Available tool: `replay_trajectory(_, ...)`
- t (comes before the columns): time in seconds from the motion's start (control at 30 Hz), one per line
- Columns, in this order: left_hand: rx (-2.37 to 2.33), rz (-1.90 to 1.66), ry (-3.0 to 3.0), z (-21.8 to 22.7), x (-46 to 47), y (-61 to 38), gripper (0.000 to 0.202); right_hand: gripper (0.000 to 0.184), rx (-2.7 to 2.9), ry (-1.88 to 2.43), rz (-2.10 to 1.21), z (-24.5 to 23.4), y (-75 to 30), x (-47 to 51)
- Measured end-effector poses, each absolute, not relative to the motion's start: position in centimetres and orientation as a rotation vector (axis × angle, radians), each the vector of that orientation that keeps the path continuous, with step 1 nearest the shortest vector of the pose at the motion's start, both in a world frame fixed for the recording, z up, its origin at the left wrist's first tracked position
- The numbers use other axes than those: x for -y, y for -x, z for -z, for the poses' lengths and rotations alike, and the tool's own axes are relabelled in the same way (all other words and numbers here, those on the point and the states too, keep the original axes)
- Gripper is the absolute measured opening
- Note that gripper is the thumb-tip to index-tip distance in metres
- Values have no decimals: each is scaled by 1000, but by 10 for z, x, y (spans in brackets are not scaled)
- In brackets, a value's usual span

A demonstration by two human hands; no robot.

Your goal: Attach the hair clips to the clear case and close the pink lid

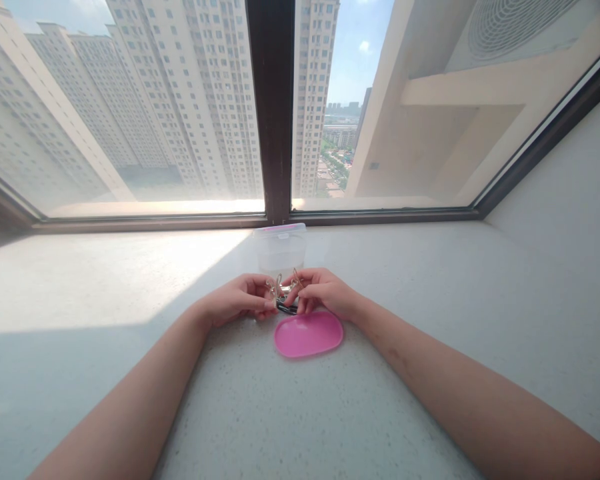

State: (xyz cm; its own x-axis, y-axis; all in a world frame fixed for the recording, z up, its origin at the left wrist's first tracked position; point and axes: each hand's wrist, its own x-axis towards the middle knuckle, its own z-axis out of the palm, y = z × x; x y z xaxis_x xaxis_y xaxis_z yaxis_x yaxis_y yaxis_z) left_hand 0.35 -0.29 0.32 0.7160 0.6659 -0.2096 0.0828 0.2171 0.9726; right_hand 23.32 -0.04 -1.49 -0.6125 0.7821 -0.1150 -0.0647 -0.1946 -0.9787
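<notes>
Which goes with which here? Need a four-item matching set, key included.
1. pink tray
2. clear box
3. window post
4. gold-coloured pieces

A. dark brown, upright
B. between the left hand and the right hand, at their fingers
C. nearer the camera than both hands
D. translucent, just beyond both hands

Pairs: 1-C, 2-D, 3-A, 4-B

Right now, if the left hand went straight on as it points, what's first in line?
Past the gold-coloured pieces at its fingertips, the left hand would likely meet the right hand first; depth is unclear.
</notes>
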Motion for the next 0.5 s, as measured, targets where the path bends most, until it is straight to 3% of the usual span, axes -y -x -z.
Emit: replay_trajectory(0.5, -693, -466, -1285, -2, 3, -3, 21, 23, 1549, 861, -1800, 15, -232, 2)
